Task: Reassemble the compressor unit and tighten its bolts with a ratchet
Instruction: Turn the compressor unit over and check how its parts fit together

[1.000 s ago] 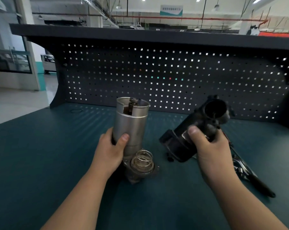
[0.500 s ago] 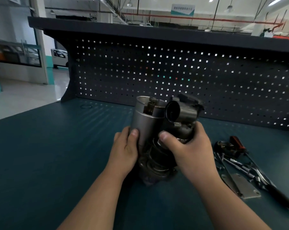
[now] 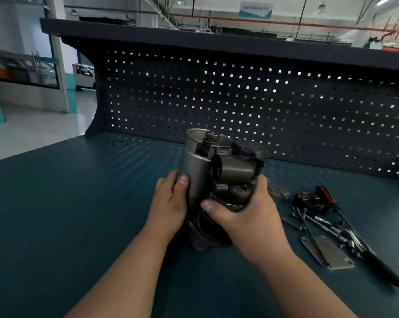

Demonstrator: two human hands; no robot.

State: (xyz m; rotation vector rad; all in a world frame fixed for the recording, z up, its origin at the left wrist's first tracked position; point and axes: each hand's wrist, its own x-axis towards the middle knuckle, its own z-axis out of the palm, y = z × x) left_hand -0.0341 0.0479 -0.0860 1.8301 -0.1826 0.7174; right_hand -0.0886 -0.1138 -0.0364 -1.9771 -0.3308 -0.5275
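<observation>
A thin ring (image 3: 119,143) lies flat near the far left corner of the worktop (image 3: 79,203), just in front of the pegboard (image 3: 239,99) that closes off the far edge.

Near the middle of the worktop, the left hand (image 3: 171,203) grasps the lower part of a silver cylinder (image 3: 194,171), with the thumb pressed on its front and the fingers curled behind it. The cylinder stands roughly upright, leaning slightly left, and a small shaft end pokes out of its open top. A dark housing (image 3: 237,171) sits tight against the cylinder's right side, its round opening facing the camera. The right hand (image 3: 249,216) clasps the housing from below and from the right, the thumb lying across its lower front. Under both hands a dark base (image 3: 205,243) rests on the worktop; how it joins the parts above is hidden by the hands.

To the right of the right hand, a small pale bracket (image 3: 277,189) lies on the worktop. Farther right is a loose cluster: a red-handled tool (image 3: 324,193) at the back, several long bolts (image 3: 305,222) in front of it, and a flat grey plate (image 3: 331,255) with corner holes, which 1 thin rod crosses. A black-handled tool (image 3: 381,267) stretches from this cluster toward the worktop's near right corner. Both hands are well apart from the cluster.
</observation>
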